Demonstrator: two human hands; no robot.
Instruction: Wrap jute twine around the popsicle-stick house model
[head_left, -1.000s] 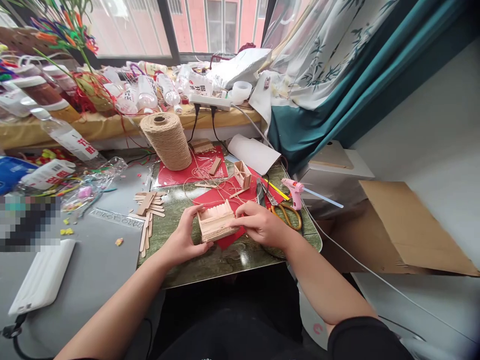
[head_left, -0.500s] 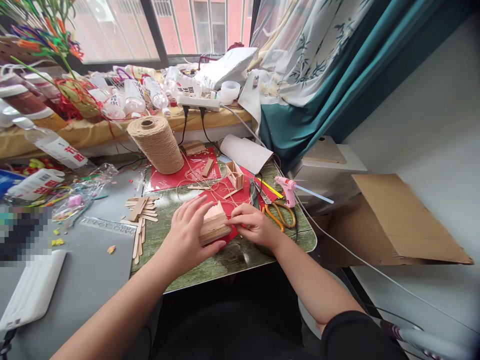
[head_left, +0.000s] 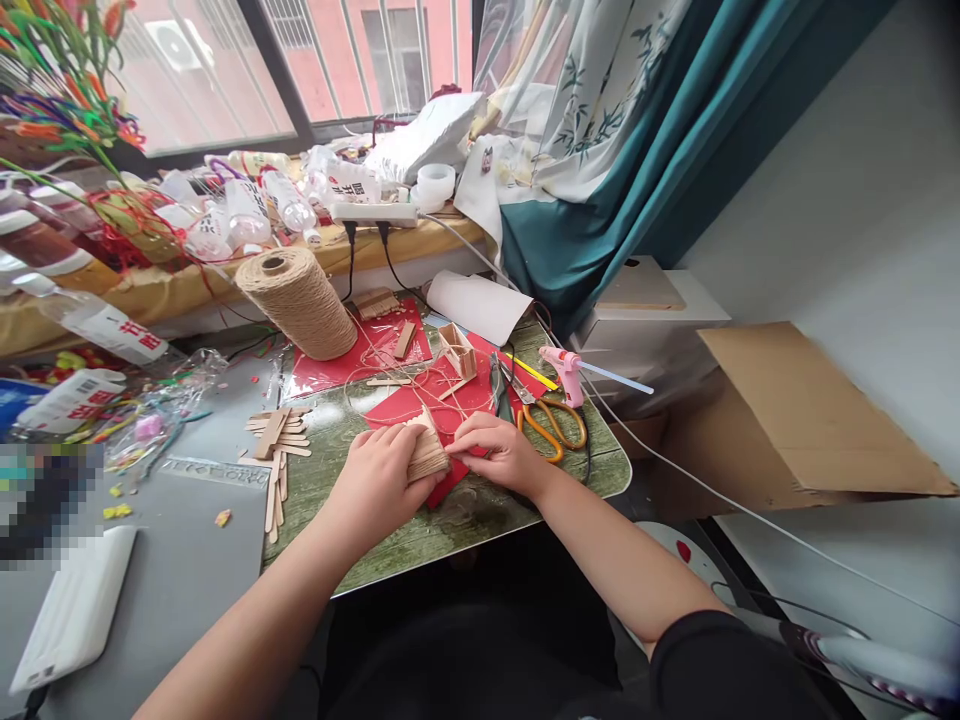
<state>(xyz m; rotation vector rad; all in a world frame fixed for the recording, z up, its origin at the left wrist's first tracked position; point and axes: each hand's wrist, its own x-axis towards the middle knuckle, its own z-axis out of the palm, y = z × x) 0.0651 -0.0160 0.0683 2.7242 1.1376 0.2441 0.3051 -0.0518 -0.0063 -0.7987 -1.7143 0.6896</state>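
Observation:
My left hand (head_left: 381, 470) is wrapped round a small pale block built of wooden craft sticks (head_left: 426, 455), held tilted above the table's front half. Its fingers cover the far left side of the block. At the block's right edge, my right hand (head_left: 496, 455) has thumb and forefinger pinched together; whatever lies between them is too small to make out. Loose twine (head_left: 409, 375) trails across the red sheet (head_left: 386, 402) behind both hands. A little open box of sticks (head_left: 457, 352) stands beyond them.
Orange-handled scissors (head_left: 555, 432), pliers (head_left: 499, 388) and a pink glue gun (head_left: 567, 376) lie right of my hands. A big twine spool (head_left: 296, 310) stands at the back left. Loose craft sticks (head_left: 276, 440) are piled at left. A white cable (head_left: 675, 475) hangs at right.
My left hand's fingers have closed further over the stick block, and the block has turned in my grasp. My right hand stays pinched at its edge. The camera view has shifted slightly.

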